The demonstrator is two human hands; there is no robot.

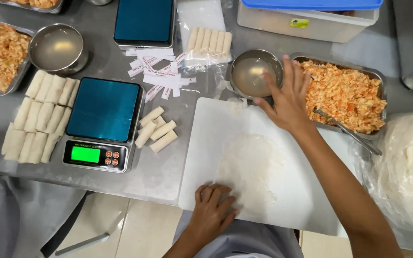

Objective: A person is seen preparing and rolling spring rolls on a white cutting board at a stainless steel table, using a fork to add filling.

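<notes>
Right hand (pixel 288 98) reaches forward with fingers spread apart, holding nothing, its fingertips at the rim of the small steel bowl (pixel 256 72) of cloudy liquid that sits just past the far edge of the white cutting board (pixel 201 157). Left hand (pixel 212 210) lies at the board's near edge, fingers together and pressed flat on the near-left rim of the thin round wrapper (pixel 254 172); it pins the sheet rather than gripping it.

That wrapper lies flat in the middle of the board, between the 2 hands: straight ahead of the left hand and touching it, and back toward the body from the right hand, which is well apart from it. So the left hand is the nearer. Being roughly round, the wrapper has no clear long axis and points no particular way.

Just right of the bowl, a steel tray (pixel 340 59) of orange shredded filling holds a utensil (pixel 347 131) whose handle runs toward the near-right. A stack of wrappers in plastic (pixel 407 167) sits at the table's right edge. Left of the board are 4 finished rolls (pixel 156 130), a digital scale (pixel 102 122), and more rolls (pixel 39 114) ranked beyond it.
</notes>
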